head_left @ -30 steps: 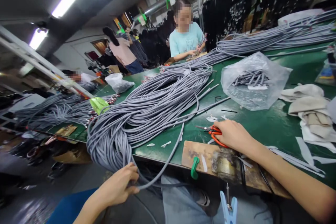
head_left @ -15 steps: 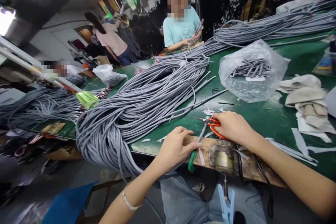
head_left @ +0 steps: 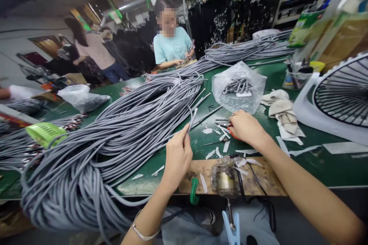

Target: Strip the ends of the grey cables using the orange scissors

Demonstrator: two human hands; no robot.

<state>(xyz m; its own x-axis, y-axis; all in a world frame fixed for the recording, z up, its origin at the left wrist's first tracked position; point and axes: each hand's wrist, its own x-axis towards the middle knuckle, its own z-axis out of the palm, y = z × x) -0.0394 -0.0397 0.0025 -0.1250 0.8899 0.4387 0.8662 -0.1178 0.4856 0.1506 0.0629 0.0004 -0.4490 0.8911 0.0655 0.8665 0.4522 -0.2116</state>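
Meanwhile, at a green worktop (head_left: pixel 324 172), the hands work well apart — the left hand (head_left: pixel 178 159) pinches a grey cable end (head_left: pixel 192 119) upright above a great heaped coil (head_left: pixel 86 168), the right hand (head_left: pixel 245 128) curled over orange-handled scissors (head_left: pixel 232 134) among white offcuts (head_left: pixel 218 146). A close pinch near the tip keeps the end steady.

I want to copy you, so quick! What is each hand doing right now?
Left hand: closed, pinching the end of a grey cable.
Right hand: closed over orange-handled scissors.
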